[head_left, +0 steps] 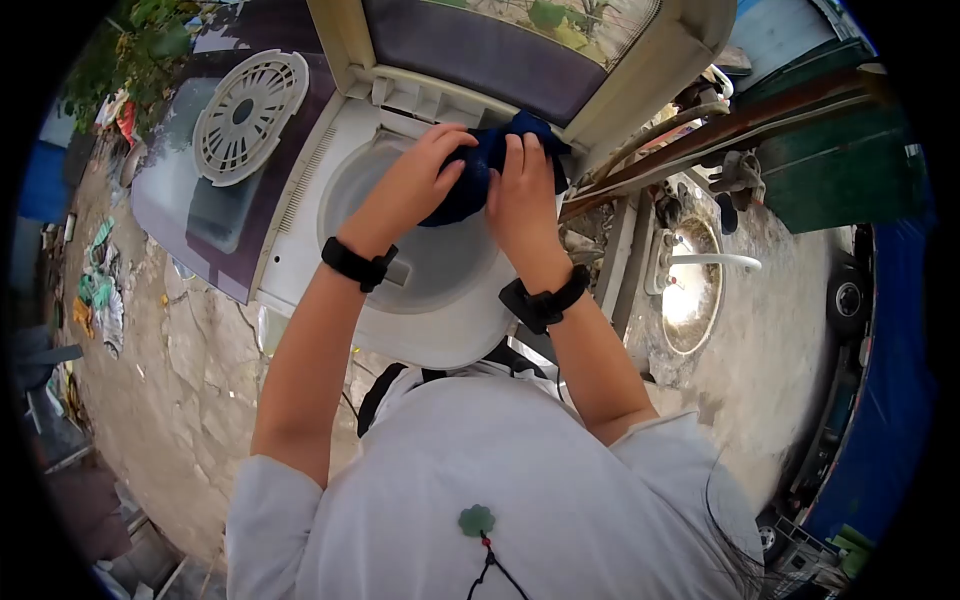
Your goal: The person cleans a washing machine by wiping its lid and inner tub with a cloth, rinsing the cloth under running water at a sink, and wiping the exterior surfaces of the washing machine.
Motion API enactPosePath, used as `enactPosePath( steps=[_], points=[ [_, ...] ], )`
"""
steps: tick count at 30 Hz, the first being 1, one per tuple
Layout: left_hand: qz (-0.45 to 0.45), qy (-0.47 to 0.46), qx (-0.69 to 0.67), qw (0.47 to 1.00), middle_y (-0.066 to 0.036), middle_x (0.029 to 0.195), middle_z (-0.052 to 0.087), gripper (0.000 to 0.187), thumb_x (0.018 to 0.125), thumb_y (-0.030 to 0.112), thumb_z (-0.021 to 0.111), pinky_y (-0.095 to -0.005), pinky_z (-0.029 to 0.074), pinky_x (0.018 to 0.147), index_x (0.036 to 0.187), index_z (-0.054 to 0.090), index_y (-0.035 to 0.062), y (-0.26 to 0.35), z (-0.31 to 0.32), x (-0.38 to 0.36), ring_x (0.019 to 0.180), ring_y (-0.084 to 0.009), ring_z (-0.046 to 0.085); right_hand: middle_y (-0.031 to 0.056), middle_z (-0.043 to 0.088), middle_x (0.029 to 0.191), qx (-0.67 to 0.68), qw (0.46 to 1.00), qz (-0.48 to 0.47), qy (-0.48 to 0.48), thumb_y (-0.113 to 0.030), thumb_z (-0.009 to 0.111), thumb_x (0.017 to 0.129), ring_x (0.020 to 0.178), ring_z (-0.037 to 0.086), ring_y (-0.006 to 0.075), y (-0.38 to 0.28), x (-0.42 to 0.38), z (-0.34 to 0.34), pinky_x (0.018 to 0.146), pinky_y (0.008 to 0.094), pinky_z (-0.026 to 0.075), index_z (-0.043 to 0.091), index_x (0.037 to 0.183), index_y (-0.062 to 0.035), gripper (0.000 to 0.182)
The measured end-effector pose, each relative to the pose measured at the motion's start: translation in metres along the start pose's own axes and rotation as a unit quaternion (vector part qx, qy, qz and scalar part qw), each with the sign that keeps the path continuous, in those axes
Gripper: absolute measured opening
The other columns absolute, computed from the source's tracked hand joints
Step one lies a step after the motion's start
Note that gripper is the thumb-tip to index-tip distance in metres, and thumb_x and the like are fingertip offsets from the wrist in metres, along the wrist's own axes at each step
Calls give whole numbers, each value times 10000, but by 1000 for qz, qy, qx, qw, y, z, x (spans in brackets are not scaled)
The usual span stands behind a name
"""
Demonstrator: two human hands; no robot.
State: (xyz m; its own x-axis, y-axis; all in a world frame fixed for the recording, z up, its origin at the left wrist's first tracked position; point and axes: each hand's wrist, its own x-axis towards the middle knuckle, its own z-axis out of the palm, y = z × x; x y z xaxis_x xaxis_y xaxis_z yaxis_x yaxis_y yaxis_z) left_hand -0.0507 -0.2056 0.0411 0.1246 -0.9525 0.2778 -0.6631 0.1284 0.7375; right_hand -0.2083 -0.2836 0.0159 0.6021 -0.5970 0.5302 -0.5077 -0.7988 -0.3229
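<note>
A bunched dark blue cloth (460, 190) is between my hands, over the far right part of a round white tub (345, 195) in a washing machine. My left hand (425, 180) has its fingers bent over the cloth's left side. On the right side, my right hand (524, 190) grips the cloth with its fingers curled over the top. Part of the cloth drapes over the tub's far rim, beyond my right fingers. Each wrist wears a black strap. Fabric and hands hide some of the tub's inside.
The machine's raised lid (480, 60) stands behind the tub. A round slotted plastic cover (250, 118) lies on the purple-tinted panel to the left. At right, a white pipe (715, 261) reaches over a round basin (695, 330) set in concrete.
</note>
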Motion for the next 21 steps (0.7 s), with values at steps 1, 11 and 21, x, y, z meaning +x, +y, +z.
enactPosePath(
  steps=[1,11,21],
  points=[
    [-1,-14,7,1000,-158,1369,480,324,904,27,541,-381,418,1041,1228,548,18,-10,14,2,1224,-349,509,229,446,1246,-8,1000,12,-28,-60,646,825,1154,488,384,4,0,-3,1009,462,397,420,1253,47,495],
    [-67,-107,23,992,-147,1379,523,324,941,58,532,-371,423,1035,1263,563,47,-8,14,-21,1244,-328,524,221,534,1122,138,976,53,-160,-49,665,799,1064,547,374,8,-20,-26,897,412,472,531,1089,55,336],
    [271,460,217,817,-155,1510,347,291,843,-26,651,-380,478,977,1106,599,87,50,-26,33,1238,-346,498,173,507,1309,157,986,-25,-56,-5,627,821,1199,516,385,20,7,-61,1006,409,438,502,1306,6,501]
  ],
)
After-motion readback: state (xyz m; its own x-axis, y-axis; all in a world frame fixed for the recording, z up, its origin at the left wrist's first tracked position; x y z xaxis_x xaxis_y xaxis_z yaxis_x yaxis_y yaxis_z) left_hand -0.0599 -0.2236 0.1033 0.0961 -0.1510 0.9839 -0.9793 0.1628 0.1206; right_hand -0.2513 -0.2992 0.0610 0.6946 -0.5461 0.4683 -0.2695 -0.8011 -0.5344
